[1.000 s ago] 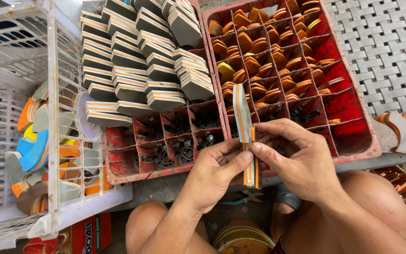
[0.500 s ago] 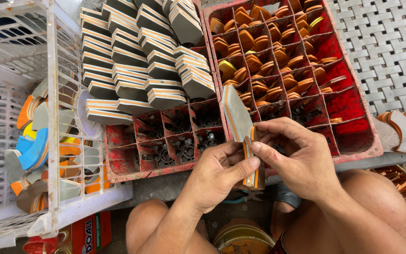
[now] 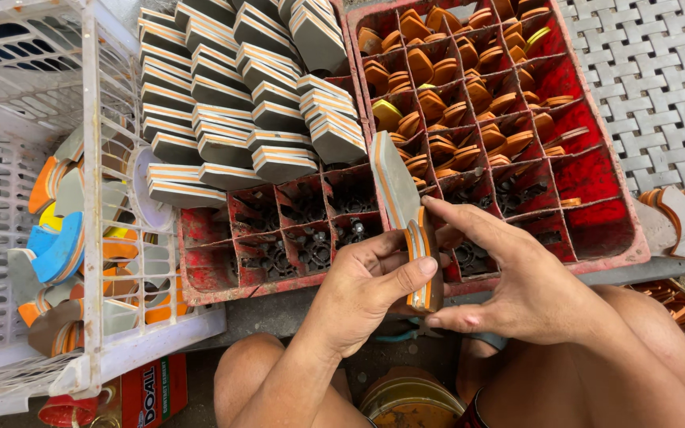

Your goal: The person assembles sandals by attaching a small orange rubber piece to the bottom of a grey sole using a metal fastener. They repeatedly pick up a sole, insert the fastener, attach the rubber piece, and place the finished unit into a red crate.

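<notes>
The layered wedge sole (image 3: 400,208), grey with orange stripes along its edge, is held on edge above the near rim of the right red crate (image 3: 632,252). The left hand (image 3: 362,289) is clamped on its lower end, thumb pressed flat against the orange heel piece (image 3: 422,269). The right hand (image 3: 521,281) closes on the same end from the other side, index finger laid along the top of the heel piece. Both hands are together on the one item.

Against the views from a second ago, the sole has tilted: its upper end now leans further to the left and shows more of its grey face, while both hands have kept their places at the lower end. In my judgement the pressing of heel piece to sole is still under way, not finished.

Beyond the hands, the right crate's compartments hold loose orange heel pieces (image 3: 438,87). The left red crate (image 3: 200,277) carries stacks of finished grey-and-orange wedges (image 3: 223,95); its near cells hold small dark parts I cannot identify. Far left stands a white plastic basket (image 3: 93,238) with mixed coloured soles inside. More soles (image 3: 683,222) lie on the right, beside a grey woven mat (image 3: 660,87). A round tin (image 3: 414,404) sits between the seated person's knees, over bare concrete floor.
</notes>
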